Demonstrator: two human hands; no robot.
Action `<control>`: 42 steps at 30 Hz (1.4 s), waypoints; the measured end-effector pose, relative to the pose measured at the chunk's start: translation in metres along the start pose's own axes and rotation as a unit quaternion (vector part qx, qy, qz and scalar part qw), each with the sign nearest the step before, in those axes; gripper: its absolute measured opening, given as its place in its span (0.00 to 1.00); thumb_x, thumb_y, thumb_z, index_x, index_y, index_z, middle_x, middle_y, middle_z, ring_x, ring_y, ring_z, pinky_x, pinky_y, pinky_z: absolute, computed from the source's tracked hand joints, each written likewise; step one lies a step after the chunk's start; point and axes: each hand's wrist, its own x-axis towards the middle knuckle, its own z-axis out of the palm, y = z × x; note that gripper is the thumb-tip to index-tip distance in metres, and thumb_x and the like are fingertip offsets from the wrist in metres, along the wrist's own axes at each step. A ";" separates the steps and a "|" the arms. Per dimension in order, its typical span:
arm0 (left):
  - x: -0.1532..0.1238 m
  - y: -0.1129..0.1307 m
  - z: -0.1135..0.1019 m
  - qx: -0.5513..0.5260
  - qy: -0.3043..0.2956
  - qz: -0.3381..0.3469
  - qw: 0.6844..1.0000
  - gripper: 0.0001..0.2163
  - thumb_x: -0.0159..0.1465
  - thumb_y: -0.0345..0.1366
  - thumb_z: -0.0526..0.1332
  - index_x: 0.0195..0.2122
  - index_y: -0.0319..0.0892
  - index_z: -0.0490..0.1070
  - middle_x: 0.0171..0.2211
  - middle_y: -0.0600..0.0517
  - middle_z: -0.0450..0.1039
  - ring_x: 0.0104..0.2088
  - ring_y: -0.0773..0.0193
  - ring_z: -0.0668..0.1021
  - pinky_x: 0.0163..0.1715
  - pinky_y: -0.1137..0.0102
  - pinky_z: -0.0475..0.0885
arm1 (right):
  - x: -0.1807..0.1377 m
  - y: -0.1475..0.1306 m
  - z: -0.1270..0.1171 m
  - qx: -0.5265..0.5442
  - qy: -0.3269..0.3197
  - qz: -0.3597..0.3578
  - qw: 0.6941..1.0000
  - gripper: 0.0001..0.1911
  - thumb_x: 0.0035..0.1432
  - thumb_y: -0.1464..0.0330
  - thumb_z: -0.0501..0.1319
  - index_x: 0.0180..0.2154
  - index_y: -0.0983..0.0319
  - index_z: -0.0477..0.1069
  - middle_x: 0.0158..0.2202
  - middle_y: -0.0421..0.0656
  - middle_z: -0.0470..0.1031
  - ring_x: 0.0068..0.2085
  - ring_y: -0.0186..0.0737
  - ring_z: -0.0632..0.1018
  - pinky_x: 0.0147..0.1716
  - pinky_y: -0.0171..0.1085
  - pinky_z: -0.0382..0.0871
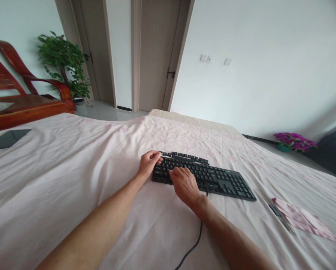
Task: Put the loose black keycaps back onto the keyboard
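A black keyboard (pixel 232 183) lies on the pale pink cloth, its long side running left to right. Beyond its far edge sit several loose keycaps (pixel 182 154) in a row. My left hand (pixel 149 164) is at the keyboard's far left corner, thumb and fingers pinched together; anything between them is too small to make out. Over the near left part of the keys is my right hand (pixel 185 183), its fingers curled and pressed together, the tips partly hidden. Along the near edge, round key positions without caps show. A black cable (pixel 194 245) trails from the keyboard toward me.
Right of the keyboard, a pink cloth (pixel 305 219) lies beside a thin tool with a dark end (pixel 275 210). A dark flat tablet-like object (pixel 9 138) rests at the far left. Beyond stand a wooden bench (pixel 30 107), a green plant (pixel 62 62) and purple flowers (pixel 294 140).
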 end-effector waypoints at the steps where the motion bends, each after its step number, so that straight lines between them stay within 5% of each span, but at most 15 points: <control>1: 0.000 0.000 0.000 0.000 0.002 0.000 1.000 0.15 0.55 0.47 0.62 0.34 0.39 0.74 0.26 0.50 0.76 0.24 0.67 0.75 0.28 0.72 0.69 | 0.000 -0.001 -0.001 -0.009 -0.002 -0.008 1.000 0.09 0.62 0.75 0.52 0.37 0.61 0.70 0.33 0.45 0.70 0.34 0.40 0.68 0.35 0.40 0.55; 17: -0.005 0.000 0.002 -0.010 0.014 -0.003 1.000 0.15 0.54 0.46 0.63 0.35 0.39 0.74 0.26 0.51 0.76 0.24 0.68 0.75 0.28 0.74 0.69 | 0.001 -0.016 -0.010 -0.050 -0.029 -0.054 0.997 0.12 0.55 0.81 0.54 0.31 0.63 0.72 0.33 0.47 0.70 0.34 0.44 0.68 0.33 0.43 0.57; 29: -0.003 0.000 0.000 0.003 0.030 0.001 1.000 0.15 0.54 0.47 0.63 0.34 0.39 0.74 0.26 0.50 0.76 0.24 0.68 0.75 0.28 0.74 0.69 | -0.008 0.015 0.006 0.129 0.042 0.072 0.988 0.18 0.62 0.75 0.50 0.48 0.57 0.72 0.34 0.42 0.72 0.35 0.34 0.72 0.38 0.32 0.60; 42: 0.000 -0.005 -0.001 0.021 0.082 0.014 0.996 0.12 0.54 0.44 0.62 0.33 0.40 0.74 0.28 0.51 0.77 0.28 0.64 0.77 0.33 0.71 0.71 | -0.007 0.007 0.006 0.102 0.040 0.045 0.993 0.14 0.57 0.75 0.54 0.34 0.56 0.77 0.32 0.41 0.72 0.35 0.36 0.71 0.37 0.35 0.57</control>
